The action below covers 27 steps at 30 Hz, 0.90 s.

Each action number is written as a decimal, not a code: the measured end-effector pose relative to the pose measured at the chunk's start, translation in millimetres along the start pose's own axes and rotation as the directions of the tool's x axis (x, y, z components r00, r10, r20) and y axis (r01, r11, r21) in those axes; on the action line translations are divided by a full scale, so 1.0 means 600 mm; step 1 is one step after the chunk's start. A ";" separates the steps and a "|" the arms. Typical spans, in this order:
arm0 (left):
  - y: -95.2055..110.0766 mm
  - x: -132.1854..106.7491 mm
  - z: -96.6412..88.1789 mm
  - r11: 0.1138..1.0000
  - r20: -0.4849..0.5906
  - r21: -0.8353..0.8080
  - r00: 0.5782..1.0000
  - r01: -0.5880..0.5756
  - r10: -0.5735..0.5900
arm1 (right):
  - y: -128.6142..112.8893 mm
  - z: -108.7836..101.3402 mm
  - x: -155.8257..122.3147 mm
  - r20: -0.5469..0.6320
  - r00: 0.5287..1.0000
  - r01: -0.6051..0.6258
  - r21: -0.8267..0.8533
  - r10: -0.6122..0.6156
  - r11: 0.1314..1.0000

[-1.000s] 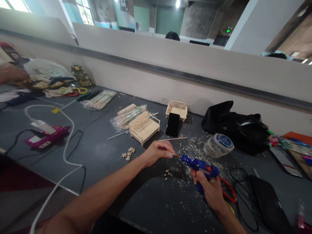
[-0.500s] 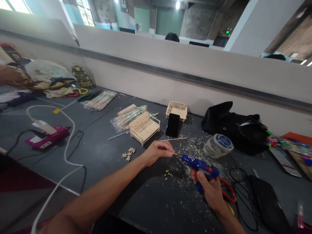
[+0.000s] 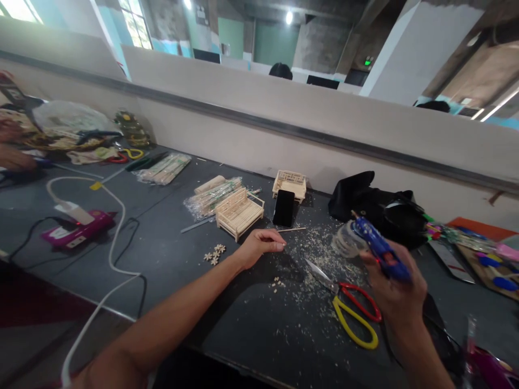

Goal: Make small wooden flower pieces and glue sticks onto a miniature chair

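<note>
My left hand (image 3: 264,246) is closed in a pinch above the table, with a tiny pale piece at the fingertips, too small to identify. My right hand (image 3: 399,286) grips a blue glue gun (image 3: 381,248), its nozzle pointing up and left. Below and left of that hand lie scissors (image 3: 334,288) with one red and one yellow handle. Just behind my left hand stands a miniature bamboo bench (image 3: 240,212). Small wooden bits (image 3: 277,284) lie in front of the left hand, and flower-shaped wooden pieces (image 3: 214,254) to its left.
A phone (image 3: 284,208) leans against a second miniature piece of furniture (image 3: 290,183). Behind the glue gun are a clear jar (image 3: 344,240) and a black bag (image 3: 352,192). Bagged sticks (image 3: 213,197), a purple power strip (image 3: 79,229) and a white cable lie left. Another person's hand (image 3: 16,156) is far left.
My right hand has carried the glue gun up and right, away from my left hand. The scissors, mostly covered before, now show fully. My left hand stays pinched in nearly the same place.
</note>
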State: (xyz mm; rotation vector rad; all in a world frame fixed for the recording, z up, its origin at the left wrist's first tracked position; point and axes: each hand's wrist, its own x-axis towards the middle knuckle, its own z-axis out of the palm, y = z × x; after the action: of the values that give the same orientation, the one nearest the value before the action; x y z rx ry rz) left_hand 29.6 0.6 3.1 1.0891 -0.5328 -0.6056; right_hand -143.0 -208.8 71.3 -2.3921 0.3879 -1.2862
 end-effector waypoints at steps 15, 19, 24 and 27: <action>-0.003 0.004 0.001 0.999 -0.035 0.040 0.999 -0.001 0.002 | 0.079 0.035 0.095 0.393 0.906 0.183 -0.700 0.159 0.690; -0.003 0.003 0.000 0.999 -0.033 0.054 0.999 -0.002 0.004 | 0.080 0.022 0.084 0.366 0.927 0.219 -0.705 0.082 0.675; -0.007 0.004 -0.004 0.998 -0.043 0.065 0.999 -0.005 0.008 | 0.027 -0.006 0.041 0.234 0.970 0.172 -0.501 -0.058 0.848; -0.008 0.005 -0.004 0.998 -0.041 0.063 0.999 0.001 0.001 | -0.024 0.010 -0.012 0.233 0.963 0.160 -0.104 -0.133 0.982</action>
State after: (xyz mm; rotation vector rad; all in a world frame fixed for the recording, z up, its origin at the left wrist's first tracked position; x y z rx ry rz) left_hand 32.1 -1.6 -1.8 1.1590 -0.5189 -0.5682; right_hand -140.8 -191.6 69.7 -2.6790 0.2310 -1.0610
